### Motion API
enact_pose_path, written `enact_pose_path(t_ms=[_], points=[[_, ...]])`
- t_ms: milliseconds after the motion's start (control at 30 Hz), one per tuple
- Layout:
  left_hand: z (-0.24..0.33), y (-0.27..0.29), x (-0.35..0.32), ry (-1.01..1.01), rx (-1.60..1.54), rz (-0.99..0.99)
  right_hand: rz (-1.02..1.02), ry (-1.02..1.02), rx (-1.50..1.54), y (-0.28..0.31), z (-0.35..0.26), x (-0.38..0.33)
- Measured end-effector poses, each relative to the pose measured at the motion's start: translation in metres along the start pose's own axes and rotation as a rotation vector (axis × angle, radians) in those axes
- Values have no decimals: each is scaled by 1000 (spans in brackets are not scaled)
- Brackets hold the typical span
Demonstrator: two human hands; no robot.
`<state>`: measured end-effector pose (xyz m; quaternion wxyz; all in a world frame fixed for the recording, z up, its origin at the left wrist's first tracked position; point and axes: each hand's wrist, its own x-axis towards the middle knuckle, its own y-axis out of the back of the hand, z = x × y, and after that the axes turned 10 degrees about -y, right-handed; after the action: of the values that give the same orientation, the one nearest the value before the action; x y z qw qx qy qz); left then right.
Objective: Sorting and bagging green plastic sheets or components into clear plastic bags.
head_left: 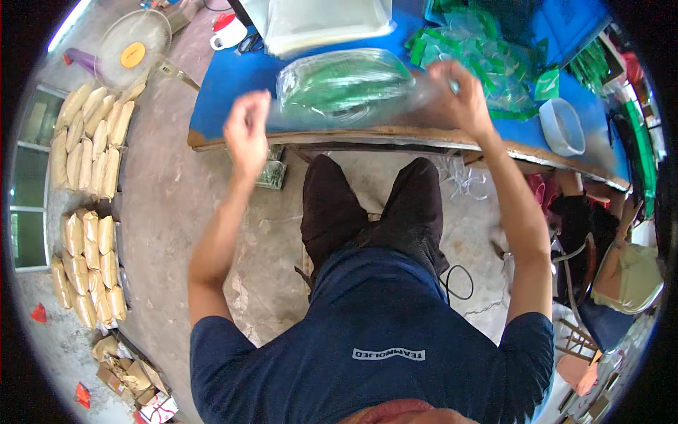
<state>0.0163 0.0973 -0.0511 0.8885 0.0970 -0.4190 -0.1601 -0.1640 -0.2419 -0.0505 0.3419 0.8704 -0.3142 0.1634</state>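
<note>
A clear plastic bag (346, 85) packed with green material lies near the front edge of the blue-topped table (226, 81). Its see-through plastic is smeared by motion and stretches out to both sides. My left hand (247, 131) is closed in a pinch at the left end of that plastic. At the right end, the fingers of my right hand (462, 102) are bent and closed on the plastic too, partly blurred. What exactly the green filling is cannot be made out through the shiny wrap.
Loose green and clear packets (487, 56) cover the table's right part, with a white plastic tub (562, 127) near its edge. A stack of clear bags (325, 28) lies behind. A white mug (227, 32) stands back left. A fan (133, 53) and filled tan packages (92, 141) are left; another person sits right.
</note>
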Motion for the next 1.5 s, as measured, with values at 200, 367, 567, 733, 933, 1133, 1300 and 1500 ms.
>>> enact_pose_path(t_ms=[200, 367, 567, 733, 933, 1133, 1300, 1500], points=[[-9, 7, 135, 139, -446, 86, 34, 80, 35, 28, -29, 130], [-1, 19, 136, 214, -542, 101, 48, 3, 168, 30, -45, 121], [-16, 9, 90, 329, -524, 21, -54, -159, 274, 19, -19, 74], [7, 17, 60, 278, -505, 28, -51, -184, 288, 30, -49, 39], [22, 30, 34, 212, -551, 35, -90, -207, 326, 40, -62, 14], [27, 31, 26, 152, -547, 21, -82, -193, 284, 43, -71, 4], [31, 31, 23, 189, -477, 27, -78, -207, 234, 47, -70, -1], [29, 32, 19, 170, -512, 29, -87, -204, 236, 46, -69, -3]])
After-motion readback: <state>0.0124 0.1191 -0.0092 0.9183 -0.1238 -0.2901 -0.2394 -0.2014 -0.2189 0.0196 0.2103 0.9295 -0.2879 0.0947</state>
